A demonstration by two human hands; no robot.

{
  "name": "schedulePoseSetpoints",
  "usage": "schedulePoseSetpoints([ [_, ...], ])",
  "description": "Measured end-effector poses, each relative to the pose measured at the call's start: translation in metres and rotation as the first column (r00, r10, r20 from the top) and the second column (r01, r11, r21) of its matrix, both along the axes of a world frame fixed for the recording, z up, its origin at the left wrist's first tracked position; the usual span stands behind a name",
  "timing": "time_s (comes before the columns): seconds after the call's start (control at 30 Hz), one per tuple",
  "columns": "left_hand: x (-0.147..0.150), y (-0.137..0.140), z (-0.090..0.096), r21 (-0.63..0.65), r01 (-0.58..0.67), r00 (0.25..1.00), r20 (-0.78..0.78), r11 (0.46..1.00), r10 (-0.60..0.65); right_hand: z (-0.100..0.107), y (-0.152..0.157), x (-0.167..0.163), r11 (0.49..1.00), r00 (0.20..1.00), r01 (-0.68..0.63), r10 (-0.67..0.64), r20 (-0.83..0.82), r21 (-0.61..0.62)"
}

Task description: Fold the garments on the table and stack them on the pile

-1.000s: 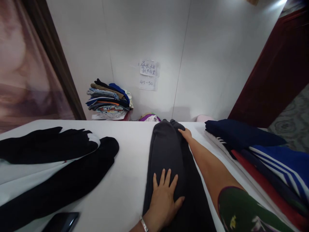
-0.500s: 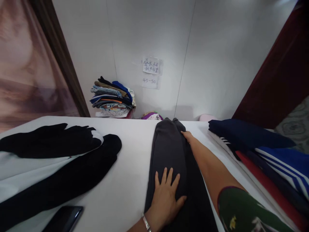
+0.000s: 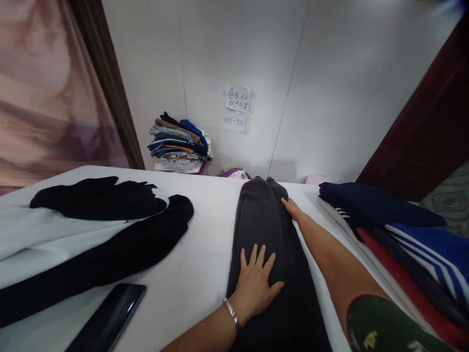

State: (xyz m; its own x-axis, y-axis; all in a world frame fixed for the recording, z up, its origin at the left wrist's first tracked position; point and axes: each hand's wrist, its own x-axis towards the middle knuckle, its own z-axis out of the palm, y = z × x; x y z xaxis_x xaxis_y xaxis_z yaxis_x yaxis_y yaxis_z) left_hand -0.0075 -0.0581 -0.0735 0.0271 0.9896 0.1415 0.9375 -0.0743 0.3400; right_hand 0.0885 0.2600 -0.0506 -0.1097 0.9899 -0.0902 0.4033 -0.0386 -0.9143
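A long dark grey garment (image 3: 256, 210) lies lengthwise on the white table (image 3: 198, 254), its far end showing two rounded folds near the back edge. My left hand (image 3: 253, 288), with a silver bracelet at the wrist, rests flat on the cloth with fingers spread. At the garment's right edge, close to the far end, my right hand (image 3: 292, 209) has its fingers closed on the cloth; part of them is hidden. The near end of the garment runs out of view.
A black and white garment (image 3: 102, 200) lies at the left, with a dark phone (image 3: 110, 313) in front of it. Stacked clothes (image 3: 381, 205) occupy the right side. Behind the table, a folded pile (image 3: 179, 144) stands by the wall, below and left of paper signs (image 3: 238, 100).
The view has shifted slightly, so more of the phone shows at the left. Both hands remain at about the same places on the dark grey garment.
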Motion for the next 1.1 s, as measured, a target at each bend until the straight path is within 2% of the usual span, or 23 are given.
schedulePoseSetpoints([
  [0.17,0.001,0.002,-0.002,0.011,0.001,1.0,-0.011,1.0,-0.001,-0.003,-0.038,0.019,0.995,0.995,0.1,-0.099,-0.018,0.01],
  [0.43,0.002,0.003,0.002,0.039,0.0,0.998,-0.064,0.999,0.002,-0.017,-0.117,0.059,0.996,0.992,0.087,-0.087,-0.095,-0.005],
  [0.6,0.003,0.004,0.003,0.032,0.001,0.995,-0.097,0.999,0.002,-0.005,-0.15,0.075,1.0,0.992,0.001,-0.003,-0.128,-0.015],
  [0.77,0.003,0.005,0.009,0.003,0.004,0.994,-0.113,1.0,-0.003,0.009,-0.178,0.086,0.987,0.972,0.036,-0.071,-0.225,-0.156],
  [0.93,-0.003,0.008,0.022,-0.109,0.014,0.999,-0.049,0.994,-0.019,0.015,-0.214,0.096,0.97,0.949,-0.046,-0.033,-0.313,-0.239],
  [1.1,-0.011,0.008,0.04,-0.197,0.02,0.995,0.102,0.98,0.0,0.015,-0.258,0.099,0.971,0.894,-0.163,0.071,-0.442,-0.174],
])
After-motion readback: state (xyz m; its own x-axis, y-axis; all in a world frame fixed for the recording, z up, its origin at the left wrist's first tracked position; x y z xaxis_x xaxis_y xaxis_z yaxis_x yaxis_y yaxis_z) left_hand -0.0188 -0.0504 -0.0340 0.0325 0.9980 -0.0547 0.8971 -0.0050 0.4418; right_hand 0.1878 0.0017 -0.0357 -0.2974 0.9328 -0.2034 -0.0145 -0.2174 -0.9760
